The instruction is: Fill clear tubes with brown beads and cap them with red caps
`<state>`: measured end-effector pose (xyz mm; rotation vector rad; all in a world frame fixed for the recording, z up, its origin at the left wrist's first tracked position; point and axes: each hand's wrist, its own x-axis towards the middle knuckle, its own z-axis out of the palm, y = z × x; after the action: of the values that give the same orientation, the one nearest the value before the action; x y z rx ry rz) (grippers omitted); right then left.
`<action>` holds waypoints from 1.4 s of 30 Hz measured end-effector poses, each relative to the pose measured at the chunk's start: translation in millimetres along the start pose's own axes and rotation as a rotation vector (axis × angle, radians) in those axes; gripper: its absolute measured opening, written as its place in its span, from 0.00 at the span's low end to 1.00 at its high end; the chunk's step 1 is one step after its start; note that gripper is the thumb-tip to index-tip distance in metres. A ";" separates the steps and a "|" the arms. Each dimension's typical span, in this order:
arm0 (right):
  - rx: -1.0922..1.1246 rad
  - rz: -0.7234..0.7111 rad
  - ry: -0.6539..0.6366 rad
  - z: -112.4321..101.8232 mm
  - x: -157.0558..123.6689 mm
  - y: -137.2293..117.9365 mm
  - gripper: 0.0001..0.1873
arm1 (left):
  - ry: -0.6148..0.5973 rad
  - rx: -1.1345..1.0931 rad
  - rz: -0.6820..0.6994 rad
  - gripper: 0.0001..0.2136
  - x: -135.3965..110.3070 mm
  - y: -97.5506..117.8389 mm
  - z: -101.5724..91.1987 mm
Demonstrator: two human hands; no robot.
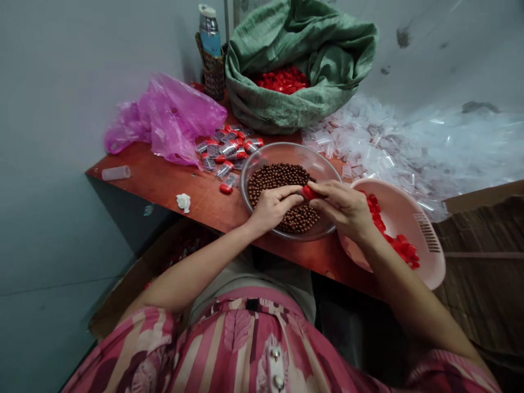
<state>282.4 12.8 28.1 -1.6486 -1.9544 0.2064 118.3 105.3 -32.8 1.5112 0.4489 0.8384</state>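
Above a clear bowl (254, 155) of small brown beads (282, 174), my two hands meet. Between the thumb and fingers of my left hand (272, 208) is the end of a small clear plastic container, mostly hidden. My right hand (344, 207) pinches the red cap (309, 192) at the other end. Left of the bowl lie several small clear containers with red caps (229, 147), dark beads inside them. Close to my right forearm, a pink plastic basket (428, 267) holds loose red caps (403, 251).
A green cloth sack (266, 112) of red caps stands behind the bowl. Clear empty containers (380, 139) are heaped at the right. On the red-brown tabletop (164, 177) are a magenta plastic bag (176, 120), a white crumpled scrap (183, 202), a lone tube (116, 173) and a flask (210, 38).
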 end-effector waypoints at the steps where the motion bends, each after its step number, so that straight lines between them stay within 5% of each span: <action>1: 0.142 0.073 0.040 0.3 0.3 -2.1 0.17 | 0.018 -0.089 -0.022 0.12 2.4 -0.8 -0.4; 6: 0.816 0.385 0.130 5.3 -8.3 -6.0 0.29 | 0.071 -0.471 -0.152 0.19 8.3 -6.8 -3.7; 12: 0.924 0.566 0.171 7.2 -2.3 9.3 0.22 | 0.027 -0.207 -0.017 0.13 2.2 -5.0 -4.4; 20: 1.274 0.769 -0.323 17.0 13.5 0.8 0.21 | -0.024 0.019 0.080 0.11 -1.0 -3.5 -4.1; 26: 1.342 0.788 -0.059 35.3 17.3 -8.8 0.12 | -0.006 -0.010 0.087 0.10 0.4 -4.4 -3.6; 31: 1.418 0.846 0.003 46.5 16.6 -6.8 0.15 | 0.035 0.027 0.043 0.11 1.8 -6.4 -5.3; 34: 1.378 0.826 -0.146 39.9 19.6 -0.5 0.22 | 0.064 0.025 -0.002 0.10 3.1 -3.1 -6.4; 37: 1.196 0.651 -0.302 16.3 30.6 17.8 0.31 | 0.103 -0.019 -0.032 0.11 9.4 3.5 -11.2; 40: 0.806 0.537 -0.185 -16.6 47.7 61.0 0.29 | 0.248 -0.033 -0.010 0.14 27.3 5.0 -28.1; 42: 0.442 0.599 -0.058 -34.8 58.7 102.5 0.22 | 0.374 0.003 0.045 0.15 44.7 -0.1 -47.3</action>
<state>383.3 83.4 28.2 -1.8715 -1.2698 0.8530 113.2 169.6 -24.9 1.3719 0.6916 1.1627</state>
